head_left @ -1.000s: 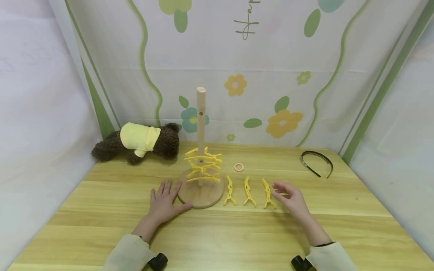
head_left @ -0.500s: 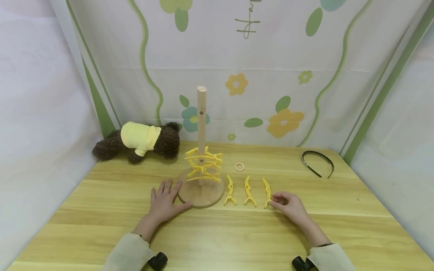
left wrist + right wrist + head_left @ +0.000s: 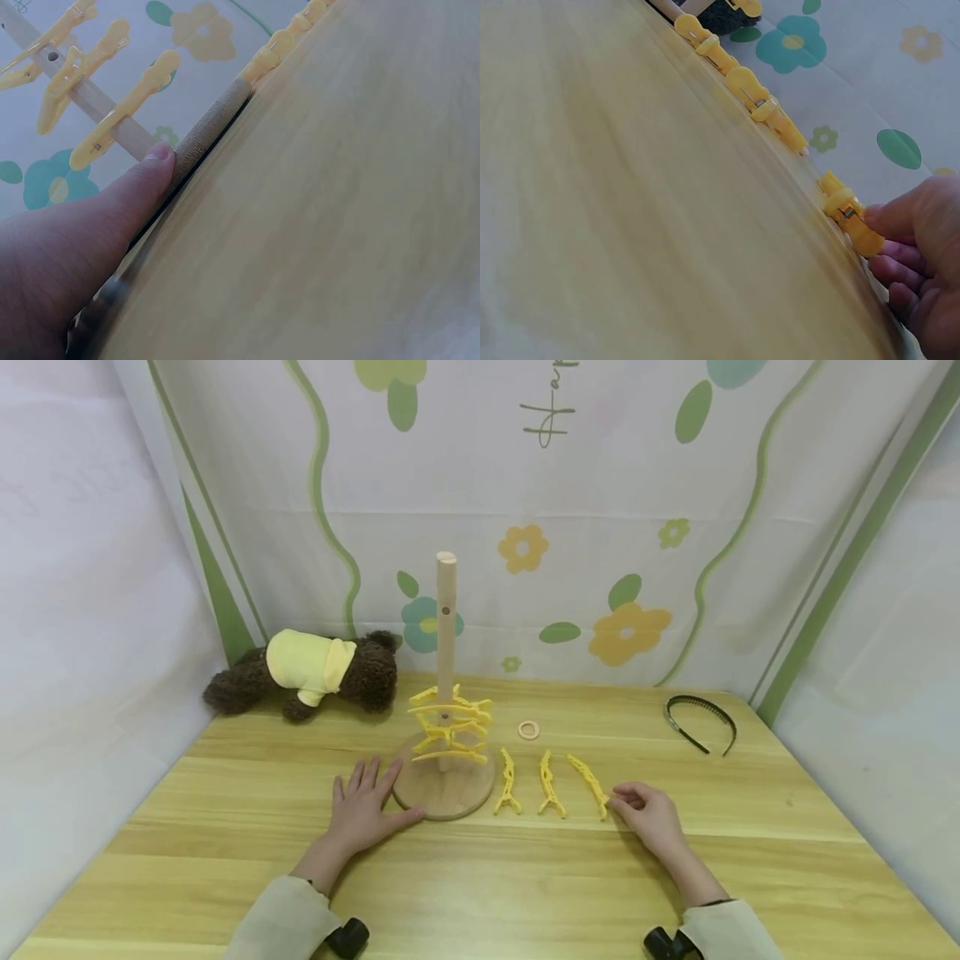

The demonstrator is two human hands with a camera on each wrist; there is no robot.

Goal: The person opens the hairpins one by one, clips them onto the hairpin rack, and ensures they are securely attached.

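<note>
My right hand [image 3: 651, 818] pinches the near end of the rightmost yellow hair clip [image 3: 588, 782] between thumb and fingers. In the right wrist view the thumb presses the wide handle end of that clip [image 3: 847, 214], beside its spring. My left hand [image 3: 362, 814] lies with fingers spread at the left edge of the round wooden base [image 3: 444, 802], its thumb touching the rim. From the base rises a wooden post [image 3: 446, 639], with several yellow hair clips [image 3: 450, 711] clamped across its lower part. Two more clips lie in a row: a left one [image 3: 507, 783] and a middle one [image 3: 550, 785].
A small wooden ring [image 3: 528, 730] lies behind the loose clips. At the back right is a black headband [image 3: 703, 700]. A brown plush toy in a yellow shirt [image 3: 311, 664] lies at the back left, in front of the patterned curtain [image 3: 615, 460].
My right hand has come down onto the rightmost clip and taken its near end. That clip has turned, its far end swinging left. The left hand stays in place.
</note>
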